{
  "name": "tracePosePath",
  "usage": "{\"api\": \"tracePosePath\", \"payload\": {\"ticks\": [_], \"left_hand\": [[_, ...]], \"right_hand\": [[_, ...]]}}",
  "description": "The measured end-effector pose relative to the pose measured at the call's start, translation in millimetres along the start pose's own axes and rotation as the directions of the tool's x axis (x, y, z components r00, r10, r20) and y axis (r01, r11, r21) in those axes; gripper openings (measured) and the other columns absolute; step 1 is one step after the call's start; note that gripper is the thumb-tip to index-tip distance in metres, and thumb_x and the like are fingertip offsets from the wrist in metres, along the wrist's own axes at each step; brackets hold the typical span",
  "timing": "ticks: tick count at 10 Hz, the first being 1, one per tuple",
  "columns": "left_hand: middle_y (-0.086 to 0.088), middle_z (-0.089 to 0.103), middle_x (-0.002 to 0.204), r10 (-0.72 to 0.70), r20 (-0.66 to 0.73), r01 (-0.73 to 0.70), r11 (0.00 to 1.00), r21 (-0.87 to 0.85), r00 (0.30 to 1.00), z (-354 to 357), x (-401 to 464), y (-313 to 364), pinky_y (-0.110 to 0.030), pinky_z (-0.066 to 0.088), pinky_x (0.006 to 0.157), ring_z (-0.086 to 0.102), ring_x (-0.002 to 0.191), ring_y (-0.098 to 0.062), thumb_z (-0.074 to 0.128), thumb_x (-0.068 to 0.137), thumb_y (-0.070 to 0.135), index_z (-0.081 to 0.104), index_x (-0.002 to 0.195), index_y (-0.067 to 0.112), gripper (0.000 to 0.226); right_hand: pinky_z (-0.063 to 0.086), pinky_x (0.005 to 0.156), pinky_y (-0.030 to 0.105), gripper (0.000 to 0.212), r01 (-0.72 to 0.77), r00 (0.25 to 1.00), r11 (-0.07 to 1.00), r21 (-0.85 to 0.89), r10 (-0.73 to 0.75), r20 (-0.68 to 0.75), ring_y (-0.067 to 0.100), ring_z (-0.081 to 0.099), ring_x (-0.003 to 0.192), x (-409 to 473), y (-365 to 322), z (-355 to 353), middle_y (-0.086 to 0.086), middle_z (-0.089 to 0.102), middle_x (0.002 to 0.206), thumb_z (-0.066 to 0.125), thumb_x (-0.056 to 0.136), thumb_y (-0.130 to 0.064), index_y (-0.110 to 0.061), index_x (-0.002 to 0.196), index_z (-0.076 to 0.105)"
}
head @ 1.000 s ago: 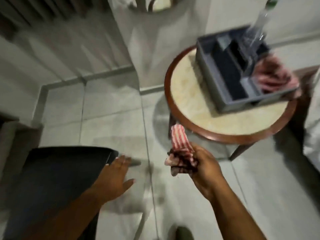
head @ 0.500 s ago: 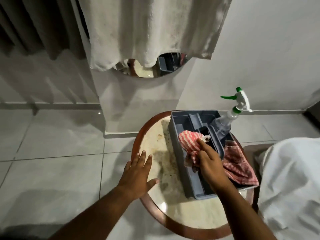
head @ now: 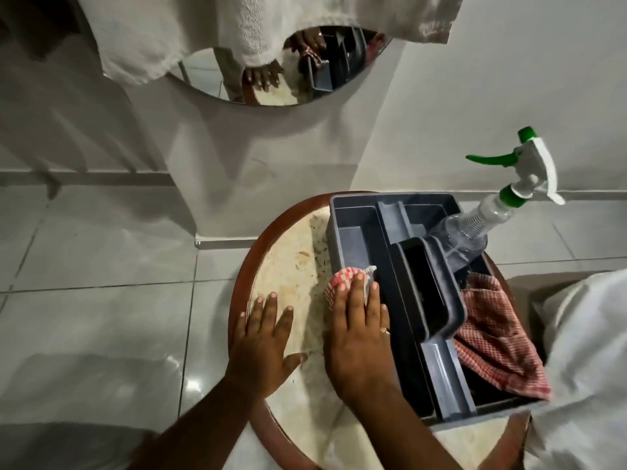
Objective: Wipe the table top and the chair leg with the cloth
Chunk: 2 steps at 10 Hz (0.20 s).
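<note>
A round table with a cream marble top and a red-brown wooden rim stands by the wall. My right hand lies flat on a bunched red-and-white checked cloth, pressing it onto the table top right beside the grey caddy. Most of the cloth is hidden under my palm. My left hand rests flat on the table's left edge, fingers spread, holding nothing. No chair leg is in view.
A grey plastic caddy takes up the table's right half, holding a clear spray bottle with green trigger and a second checked cloth. A round mirror and white towel hang on the wall. White fabric lies at right.
My right hand came down from above the caddy and now presses the cloth flat on the table top. My left hand settled onto the table's edge. The view has tilted down onto the table.
</note>
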<state>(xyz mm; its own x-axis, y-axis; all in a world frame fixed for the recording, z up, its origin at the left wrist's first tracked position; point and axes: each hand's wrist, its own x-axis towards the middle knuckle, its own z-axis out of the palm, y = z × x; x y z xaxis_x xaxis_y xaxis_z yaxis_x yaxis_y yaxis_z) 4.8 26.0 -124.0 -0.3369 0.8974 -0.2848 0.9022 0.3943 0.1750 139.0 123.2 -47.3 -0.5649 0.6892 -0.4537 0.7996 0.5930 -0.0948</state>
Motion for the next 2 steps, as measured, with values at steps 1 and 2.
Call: {"api": "tracePosePath", "payload": {"ticks": [1, 2], "left_hand": [[-0.022, 0.045, 0.151, -0.020, 0.028, 0.021, 1.000, -0.013, 0.999, 4, 2, 5, -0.060, 0.042, 0.106, 0.048, 0.136, -0.044, 0.064, 0.076, 0.068, 0.050, 0.143, 0.015, 0.086], [-0.019, 0.010, 0.166, -0.075, 0.124, 0.089, 0.990, -0.110, 0.989, 0, 2, 7, -0.056, 0.016, 0.122, 0.013, 0.153, -0.041, 0.047, 0.087, 0.069, 0.018, 0.156, 0.019, 0.090]], "right_hand": [[-0.027, 0.118, 0.056, 0.090, -0.033, 0.999, 0.999, 0.000, 0.033, 0.017, 0.038, -0.058, 0.130, 4, 0, 1, 0.011, -0.063, 0.141, 0.021, 0.103, -0.062, -0.022, 0.138, -0.052], [-0.018, 0.123, 0.058, 0.093, -0.020, 0.999, 0.987, 0.160, 0.014, 0.037, 0.038, -0.043, 0.147, -1, 7, -25, 0.013, -0.045, 0.160, 0.024, 0.100, -0.069, -0.022, 0.163, -0.025]]}}
